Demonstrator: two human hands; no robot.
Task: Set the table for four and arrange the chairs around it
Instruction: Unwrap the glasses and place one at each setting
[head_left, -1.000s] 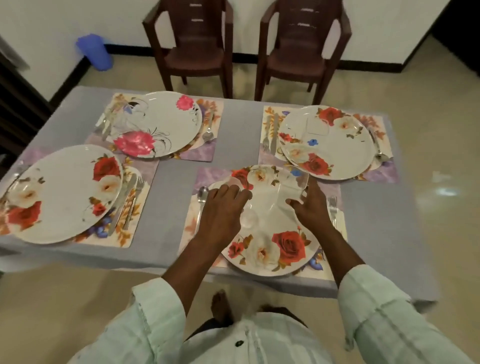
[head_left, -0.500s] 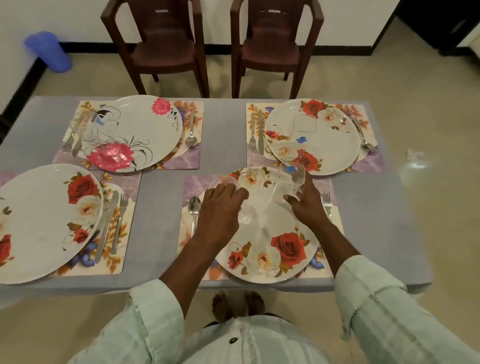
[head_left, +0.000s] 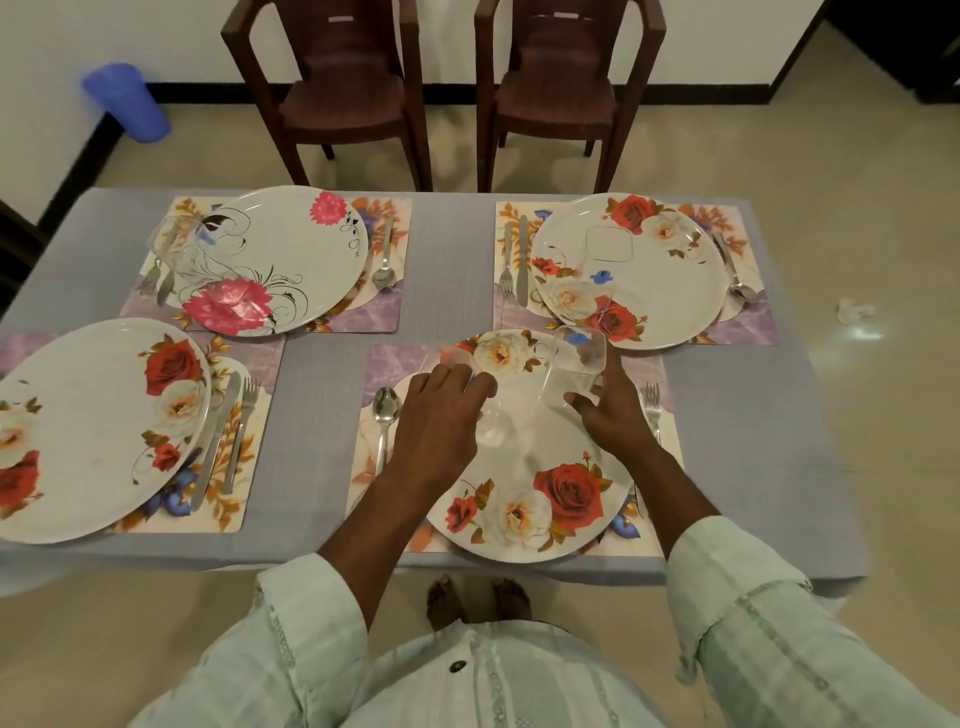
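I note my left hand (head_left: 441, 410) curled around one clear glass (head_left: 480, 410) and my right hand (head_left: 610, 410) gripping a second clear glass (head_left: 574, 366), both tilted above the near plate (head_left: 524, 467). Landmark: that plate (rose pattern), on a placemat (head_left: 400, 358) at the table's (head_left: 322, 374) near edge. A spoon (head_left: 385, 418) lies just left of it, a fork (head_left: 652, 408) just right. Three more plates lie beyond and left of it; two chairs (head_left: 343, 88) stand well beyond the table's far edge.

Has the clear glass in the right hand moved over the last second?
Yes. The glass has lifted and tilted toward the near plate's far right rim, right hand gripping it.
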